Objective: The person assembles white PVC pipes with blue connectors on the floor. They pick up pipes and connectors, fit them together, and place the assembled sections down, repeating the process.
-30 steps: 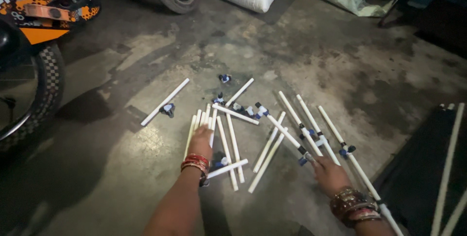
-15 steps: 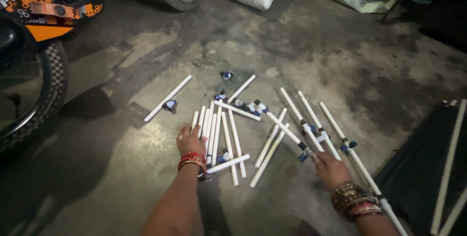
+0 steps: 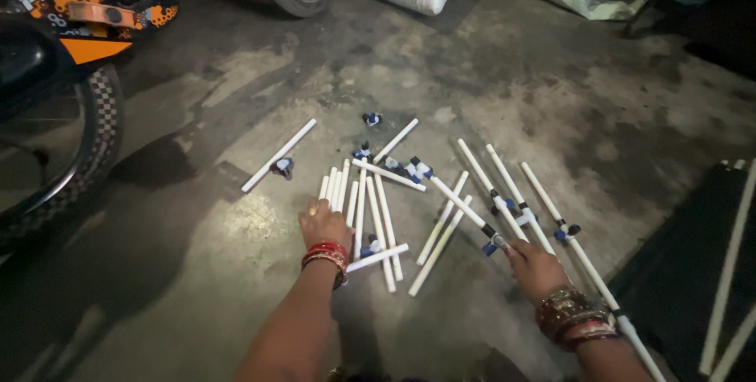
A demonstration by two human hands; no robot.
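— So, where do things stand?
— Left hand [image 3: 324,224] rests flat, fingers released, on bundled white pipes [image 3: 346,193] on the floor [image 3: 197,287]. Right hand [image 3: 535,268] pinches a jointed pipe [image 3: 465,209]. Most pipes lie scattered, unsorted.

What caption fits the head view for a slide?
Left hand and right hand rest on white pipes with blue fittings scattered on concrete floor.

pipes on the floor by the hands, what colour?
White pipes, several with blue fittings; clearest in the head view, lying by the left hand.
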